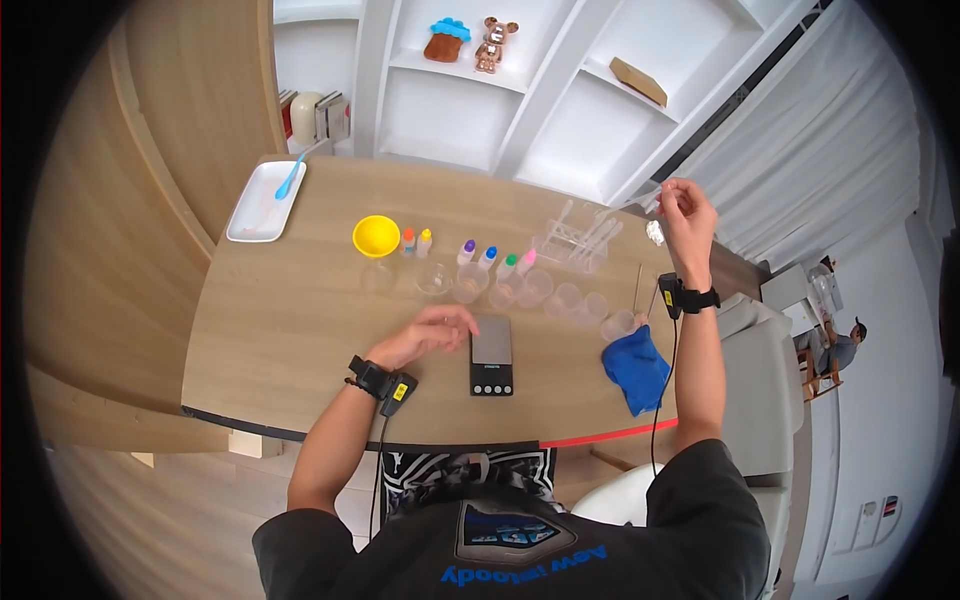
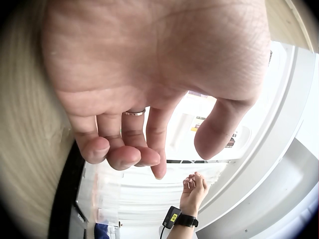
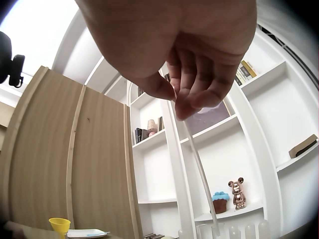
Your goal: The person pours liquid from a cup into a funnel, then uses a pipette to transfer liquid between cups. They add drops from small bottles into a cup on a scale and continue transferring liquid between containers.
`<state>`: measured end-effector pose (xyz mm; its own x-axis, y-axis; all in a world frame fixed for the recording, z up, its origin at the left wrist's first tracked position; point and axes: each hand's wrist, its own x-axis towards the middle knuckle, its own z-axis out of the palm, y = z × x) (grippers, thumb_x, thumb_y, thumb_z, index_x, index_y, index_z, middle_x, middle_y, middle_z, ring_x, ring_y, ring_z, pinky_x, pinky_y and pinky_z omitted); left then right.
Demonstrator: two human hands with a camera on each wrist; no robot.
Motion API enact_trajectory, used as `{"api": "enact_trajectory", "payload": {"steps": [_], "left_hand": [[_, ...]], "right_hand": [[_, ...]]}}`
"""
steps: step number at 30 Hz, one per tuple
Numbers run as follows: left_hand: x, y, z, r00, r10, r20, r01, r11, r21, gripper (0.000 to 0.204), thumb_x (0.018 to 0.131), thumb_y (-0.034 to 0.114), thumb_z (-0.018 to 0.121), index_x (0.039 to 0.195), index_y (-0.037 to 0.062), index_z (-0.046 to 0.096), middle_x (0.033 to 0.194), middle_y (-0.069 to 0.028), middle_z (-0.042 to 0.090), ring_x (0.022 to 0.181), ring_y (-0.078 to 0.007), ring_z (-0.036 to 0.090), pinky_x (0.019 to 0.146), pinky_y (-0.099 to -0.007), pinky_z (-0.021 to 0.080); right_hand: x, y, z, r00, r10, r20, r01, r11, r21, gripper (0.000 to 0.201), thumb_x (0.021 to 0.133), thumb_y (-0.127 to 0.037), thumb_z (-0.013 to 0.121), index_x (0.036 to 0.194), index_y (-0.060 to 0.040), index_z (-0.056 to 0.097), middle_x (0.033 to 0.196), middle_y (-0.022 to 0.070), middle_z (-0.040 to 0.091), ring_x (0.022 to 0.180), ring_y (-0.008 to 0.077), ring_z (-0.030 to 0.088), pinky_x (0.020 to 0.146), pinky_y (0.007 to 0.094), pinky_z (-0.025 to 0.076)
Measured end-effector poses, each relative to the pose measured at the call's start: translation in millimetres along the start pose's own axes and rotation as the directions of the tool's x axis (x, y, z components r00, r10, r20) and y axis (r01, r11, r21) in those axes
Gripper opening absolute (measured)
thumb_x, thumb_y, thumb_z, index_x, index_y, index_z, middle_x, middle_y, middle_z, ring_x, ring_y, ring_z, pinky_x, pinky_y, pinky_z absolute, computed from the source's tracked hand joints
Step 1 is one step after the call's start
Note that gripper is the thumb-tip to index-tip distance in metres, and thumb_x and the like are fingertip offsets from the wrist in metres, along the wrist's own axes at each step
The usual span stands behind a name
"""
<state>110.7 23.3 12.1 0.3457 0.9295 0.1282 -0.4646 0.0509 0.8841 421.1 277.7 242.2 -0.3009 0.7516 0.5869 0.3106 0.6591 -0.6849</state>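
My right hand (image 1: pixel 688 225) is raised over the table's far right and pinches a thin translucent stick (image 3: pixel 200 167) between thumb and fingertips; it slants downward in the right wrist view. Beyond the hand stands a clear rack (image 1: pixel 568 240) with several translucent droppers. A crumpled silver piece (image 1: pixel 655 232) shows beside the right hand. My left hand (image 1: pixel 425 337), its fingers loosely bent and holding nothing, hovers at the left side of a small digital scale (image 1: pixel 492 345). The scale has a grey plate and a black button strip. In the left wrist view the palm (image 2: pixel 154 64) shows, with a ring on one finger.
Several clear cups (image 1: pixel 535 288) and small bottles with coloured caps (image 1: pixel 488 257) line the middle. A yellow bowl (image 1: pixel 376 237) and white tray (image 1: pixel 267 202) with a blue utensil stand left. A blue cloth (image 1: pixel 637 370) lies near the right edge. Shelves rise behind.
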Motion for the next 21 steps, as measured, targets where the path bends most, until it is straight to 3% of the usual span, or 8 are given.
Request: {"api": "enact_trajectory", "payload": {"steps": [9,16,19,21], "left_hand": [[-0.7,-1.4,-2.2,1.000,-0.011,0.011,0.011,1.000,-0.017,0.032,0.091,0.021,0.064,0.113,-0.0015,0.068,0.083,-0.0004,0.055,0.080,-0.0099,0.052,0.071,-0.0262,0.039],[-2.8,6.7,0.8,1.000,-0.014,-0.018,0.014,1.000,-0.011,0.034,0.091,0.027,0.066,0.112,-0.0001,0.068,0.082,0.0011,0.050,0.078,-0.0093,0.047,0.071,-0.0263,0.036],[-4.0,8.7,5.0,0.999,-0.029,-0.033,0.029,1.000,0.002,0.035,0.090,0.029,0.066,0.111,0.0004,0.068,0.082,0.0016,0.049,0.078,-0.0095,0.045,0.071,-0.0264,0.035],[-2.3,8.1,6.6,0.999,-0.035,-0.034,0.035,0.999,0.014,0.035,0.090,0.029,0.066,0.110,0.0004,0.068,0.082,0.0018,0.048,0.078,-0.0095,0.044,0.070,-0.0264,0.034]], "right_hand": [[11.8,34.9,20.2,0.955,0.059,0.292,0.049,0.935,-0.351,0.022,0.098,-0.011,0.064,0.115,0.0005,0.073,0.085,0.0064,0.073,0.076,0.0131,0.070,0.068,0.0296,0.056],[-23.2,51.1,-8.7,0.984,0.042,0.173,0.000,0.972,-0.234,0.022,0.098,-0.005,0.063,0.118,0.0002,0.072,0.093,0.0068,0.073,0.079,0.0129,0.070,0.073,0.0302,0.057],[-63.0,55.8,-37.8,0.986,0.148,0.081,-0.117,0.946,-0.303,0.022,0.098,-0.003,0.061,0.115,0.0003,0.073,0.095,0.0079,0.075,0.083,0.0141,0.071,0.076,0.0304,0.057],[-95.0,77.8,-59.5,0.979,0.174,0.110,-0.137,0.948,-0.286,0.025,0.096,-0.004,0.064,0.119,-0.0009,0.072,0.104,0.0091,0.076,0.093,0.0164,0.071,0.084,0.0324,0.055]]}}
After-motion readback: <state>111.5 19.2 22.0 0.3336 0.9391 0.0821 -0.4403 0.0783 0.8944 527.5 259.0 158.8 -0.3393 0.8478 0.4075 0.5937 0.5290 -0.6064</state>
